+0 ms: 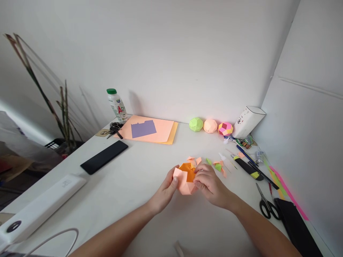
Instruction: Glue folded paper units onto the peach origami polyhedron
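Observation:
Between my two hands is a hollow folded paper polyhedron (pixel 185 187), pale peach outside and bright orange inside, with its top open. My left hand (pixel 168 187) grips its left side, the thumb on the outer face. On the right rim, the fingers of my right hand (pixel 210 184) pinch the paper edge; their tips partly hide it. Small peach and green paper scraps (pixel 218 166) lie just beyond my right hand. Farther back, by the wall, sit a green paper ball (pixel 195 124), a peach paper ball (pixel 210 125) and a pink and yellow one (pixel 225 129).
Peach paper sheets (pixel 163 130) with a purple piece (pixel 144 129) lie at the back, near a bottle (pixel 117 105) and keys (pixel 115 128). A black slab (pixel 104 157) and white device (pixel 45 203) are left; a cutter (pixel 248 167), scissors (pixel 265 203) and black case (pixel 297 225) right.

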A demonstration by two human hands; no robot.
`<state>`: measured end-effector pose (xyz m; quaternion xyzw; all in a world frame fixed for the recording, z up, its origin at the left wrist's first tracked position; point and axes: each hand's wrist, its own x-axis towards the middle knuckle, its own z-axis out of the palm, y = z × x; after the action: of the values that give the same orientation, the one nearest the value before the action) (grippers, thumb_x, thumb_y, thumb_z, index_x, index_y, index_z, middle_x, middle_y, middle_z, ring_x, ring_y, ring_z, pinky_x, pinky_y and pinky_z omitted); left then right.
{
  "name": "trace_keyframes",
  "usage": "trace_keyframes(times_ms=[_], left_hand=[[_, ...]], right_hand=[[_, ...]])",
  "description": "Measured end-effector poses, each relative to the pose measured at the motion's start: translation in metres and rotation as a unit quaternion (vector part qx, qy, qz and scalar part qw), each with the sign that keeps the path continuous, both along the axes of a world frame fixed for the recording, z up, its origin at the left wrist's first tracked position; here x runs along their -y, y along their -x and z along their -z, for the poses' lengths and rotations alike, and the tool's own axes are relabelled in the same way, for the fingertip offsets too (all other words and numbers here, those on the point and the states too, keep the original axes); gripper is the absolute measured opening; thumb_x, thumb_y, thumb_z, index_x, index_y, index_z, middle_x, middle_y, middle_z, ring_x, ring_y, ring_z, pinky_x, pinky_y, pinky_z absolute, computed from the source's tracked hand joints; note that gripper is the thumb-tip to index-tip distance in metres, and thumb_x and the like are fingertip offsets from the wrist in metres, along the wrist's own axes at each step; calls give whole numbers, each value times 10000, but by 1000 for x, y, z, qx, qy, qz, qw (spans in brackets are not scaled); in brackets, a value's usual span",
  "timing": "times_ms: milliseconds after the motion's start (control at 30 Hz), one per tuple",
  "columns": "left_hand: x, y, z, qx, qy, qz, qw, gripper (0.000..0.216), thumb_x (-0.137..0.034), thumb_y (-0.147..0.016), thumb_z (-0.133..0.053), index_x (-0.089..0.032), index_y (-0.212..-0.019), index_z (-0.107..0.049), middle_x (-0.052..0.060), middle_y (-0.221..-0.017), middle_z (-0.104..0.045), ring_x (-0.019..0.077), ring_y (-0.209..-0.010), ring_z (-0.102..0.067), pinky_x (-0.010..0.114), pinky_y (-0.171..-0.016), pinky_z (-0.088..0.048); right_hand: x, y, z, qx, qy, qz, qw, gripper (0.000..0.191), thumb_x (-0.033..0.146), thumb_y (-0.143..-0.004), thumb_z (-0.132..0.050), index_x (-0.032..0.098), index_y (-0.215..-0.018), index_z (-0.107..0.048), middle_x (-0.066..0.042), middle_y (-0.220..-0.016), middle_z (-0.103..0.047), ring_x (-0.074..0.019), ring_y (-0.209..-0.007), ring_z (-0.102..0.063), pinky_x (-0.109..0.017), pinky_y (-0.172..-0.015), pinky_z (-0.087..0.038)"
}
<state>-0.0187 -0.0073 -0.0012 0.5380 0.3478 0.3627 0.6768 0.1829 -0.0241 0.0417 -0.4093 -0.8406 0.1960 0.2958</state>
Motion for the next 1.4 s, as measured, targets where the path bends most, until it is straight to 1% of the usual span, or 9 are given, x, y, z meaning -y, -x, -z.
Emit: trace_keyframes(times_ms=[200,367,700,800,900,1000,1100,1267,1400], left_hand=[[-1,-2,0,-69,61,-119,989,525,-583,-863,-422,-264,-1279,-448,83,-1434,-381,287,-1317,-336,415,-1063,-297],[-9,-1,3,-97,56,-217,970,364,-565,-780,-556,-202,-808,-557,51,-925,-609,241,-942,-541,316,-772,-429],[-10,2,-1,-85,24,-209,974,495,-527,-835,-476,-218,-479,-327,-12,-542,-401,181,-636,-440,293,-627,-360],[-8,3,-4,-72,13,-199,977,571,-558,-862,-397,-228,-417,-258,-13,-462,-332,192,-597,-453,311,-637,-386],[-8,4,-3,-97,-11,-189,977,570,-569,-870,-360,-225,-418,-404,14,-537,-491,213,-689,-531,336,-767,-418],[-10,5,2,-103,21,-188,977,434,-554,-846,-427,-216,-685,-647,46,-817,-657,253,-900,-586,378,-907,-409],[-12,4,3,-82,45,-190,977,370,-523,-834,-470,-216,-899,-665,49,-872,-655,255,-958,-579,389,-915,-418],[-6,1,-2,-121,-5,-160,980,484,-505,-854,-446,-212,-469,-453,13,-586,-507,224,-780,-530,340,-814,-415],[-1,2,-6,-94,-47,-133,986,448,-502,-886,-388,-218,-571,-533,23,-715,-568,217,-804,-534,328,-841,-419]], right_hand=[[-7,-4,8,15,24,16,999,286,232,-923,-445,212,-661,-557,-34,-676,-571,-226,-942,-494,-431,-876,-404],[-6,-4,3,10,82,14,996,354,277,-932,-438,204,-599,-533,-33,-706,-537,-212,-910,-495,-413,-849,-435],[-14,-15,3,-126,142,105,976,351,386,-952,-390,184,-857,-661,-70,-889,-641,-206,-1016,-549,-342,-877,-452],[-18,-22,-3,-37,117,179,976,402,366,-974,-303,184,-840,-635,-60,-923,-650,-185,-982,-571,-307,-838,-454],[-23,-36,-8,84,107,244,960,383,301,-967,-298,186,-814,-630,-54,-871,-656,-190,-933,-569,-290,-772,-433],[-30,-55,-7,162,126,287,936,273,210,-895,-424,173,-711,-621,-62,-735,-640,-208,-813,-573,-278,-668,-382],[-35,-75,-4,233,165,313,906,204,136,-815,-506,164,-643,-611,-67,-682,-646,-188,-684,-580,-256,-582,-328],[-41,-93,1,298,175,338,875,150,179,-843,-491,174,-833,-641,-80,-769,-685,-201,-765,-608,-250,-574,-333],[-47,-89,9,340,168,343,859,164,275,-843,-553,147,-842,-655,-130,-925,-673,-252,-934,-592,-278,-668,-408]])
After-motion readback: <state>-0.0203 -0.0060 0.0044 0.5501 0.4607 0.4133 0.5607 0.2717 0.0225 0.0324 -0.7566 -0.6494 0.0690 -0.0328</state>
